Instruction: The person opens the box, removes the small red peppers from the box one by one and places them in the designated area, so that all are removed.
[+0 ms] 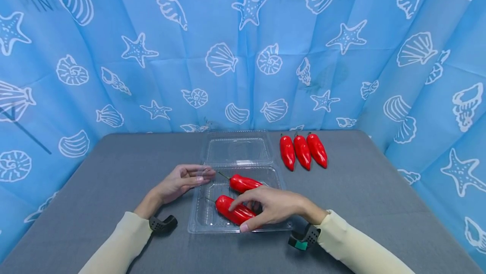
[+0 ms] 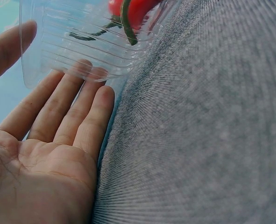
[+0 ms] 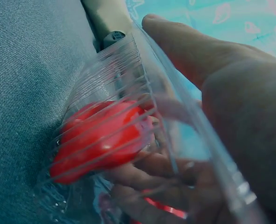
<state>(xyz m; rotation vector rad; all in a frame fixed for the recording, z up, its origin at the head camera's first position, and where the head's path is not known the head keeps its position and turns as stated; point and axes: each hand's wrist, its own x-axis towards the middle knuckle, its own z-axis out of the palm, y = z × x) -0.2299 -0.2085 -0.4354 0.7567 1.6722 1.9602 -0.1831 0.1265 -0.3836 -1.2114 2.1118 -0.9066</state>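
A clear plastic clamshell container [image 1: 201, 221] lies with its lid [image 1: 235, 150] folded back. Inside are two red peppers with thin green stems: a near pepper [image 1: 228, 208] and a far pepper [image 1: 243, 182]. My right hand [image 1: 275, 204] arches over the near pepper, index finger on its far side. The right thumb [image 3: 175, 39] stands apart from it, over the container's front rim. In the right wrist view, the clear wall covers part of the fingers. My left hand [image 1: 181, 184] rests palm inward at the container's left side, straight fingertips [image 2: 104, 95] against the plastic.
Three more red peppers [image 1: 302, 151] lie side by side on the grey tabletop [image 1: 341, 206], to the right of the lid. A blue curtain [image 1: 243, 75] printed with shells and starfish hangs behind the table. A dark band [image 1: 163, 224] sits on each wrist.
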